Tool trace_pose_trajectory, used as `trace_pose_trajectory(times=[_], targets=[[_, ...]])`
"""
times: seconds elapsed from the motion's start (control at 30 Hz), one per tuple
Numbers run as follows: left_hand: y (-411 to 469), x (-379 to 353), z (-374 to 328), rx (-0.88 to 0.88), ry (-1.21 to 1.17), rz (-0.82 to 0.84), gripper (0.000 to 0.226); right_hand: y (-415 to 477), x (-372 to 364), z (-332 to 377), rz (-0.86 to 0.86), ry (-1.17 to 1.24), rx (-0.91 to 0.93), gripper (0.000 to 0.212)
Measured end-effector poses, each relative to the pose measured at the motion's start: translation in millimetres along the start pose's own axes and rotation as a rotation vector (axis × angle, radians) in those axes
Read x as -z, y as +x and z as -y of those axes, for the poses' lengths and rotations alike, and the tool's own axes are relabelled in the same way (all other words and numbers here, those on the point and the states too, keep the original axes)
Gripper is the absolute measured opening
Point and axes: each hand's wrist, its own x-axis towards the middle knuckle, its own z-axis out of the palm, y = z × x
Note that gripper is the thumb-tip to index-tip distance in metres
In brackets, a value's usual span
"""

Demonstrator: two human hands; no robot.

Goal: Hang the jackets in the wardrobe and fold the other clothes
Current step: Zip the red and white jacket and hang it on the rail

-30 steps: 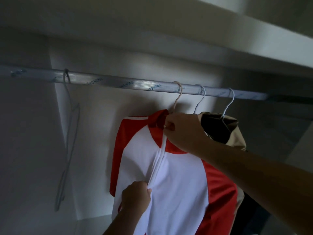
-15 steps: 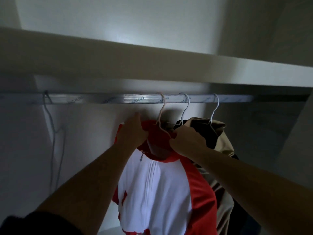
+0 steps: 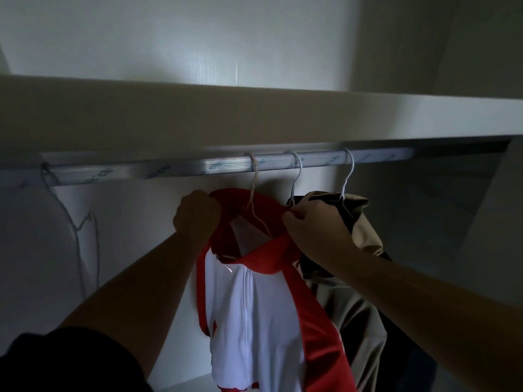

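The jacket (image 3: 254,321) hangs on a hanger (image 3: 257,179) from the rail (image 3: 169,172). My left hand (image 3: 196,212) and right hand (image 3: 314,227) grip its collar (image 3: 266,257), fingers curled on the cloth. It looks light, soft and limp: hold it at the collar.

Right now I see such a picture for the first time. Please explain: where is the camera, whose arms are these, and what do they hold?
There is no machine here. The camera sits on a person's head, so both arms are that person's own. The left hand and the right hand each grip the red collar of a red and white jacket, which hangs on a white hanger from the wardrobe rail. A beige jacket hangs to its right; an empty hanger to its left.
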Motion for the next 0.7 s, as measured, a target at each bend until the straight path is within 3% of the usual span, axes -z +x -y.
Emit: trace_pose_trajectory(times=[0.1, 0.17, 0.27, 0.33, 0.4, 0.47, 0.57, 0.7], targets=[[-5, -6, 9, 0.054, -0.128, 0.102, 0.026, -8, -1, -3, 0.108, 0.201, 0.044, 0.037], [-21, -9, 13, 0.019, -0.178, 0.07, 0.036, -18, -2, -9, 0.092, 0.219, 0.103, 0.031], [-49, -8, 20, -0.334, -0.142, -0.088, 0.019, -36, -5, -28, 0.121, 0.178, 0.062, 0.012], [-66, -1, 22, -0.522, -0.175, 0.078, 0.005, -52, -7, -36, 0.221, 0.113, 0.004, 0.011], [-81, 5, 19, -0.656, -0.181, 0.311, 0.016, -66, -9, -42, 0.298, 0.006, -0.005, 0.016], [-93, 2, 12, -0.733, -0.126, 0.422, 0.028, -76, -12, -45, 0.3, -0.182, 0.054, 0.024], [-95, -3, -3, -0.63, -0.183, 0.361, 0.02, -90, -19, -49, 0.213, -0.278, 0.075, 0.032], [-81, 10, -17, -0.325, -0.398, 0.467, 0.025, -118, -25, -61, 0.244, -0.347, 0.064, 0.034]])
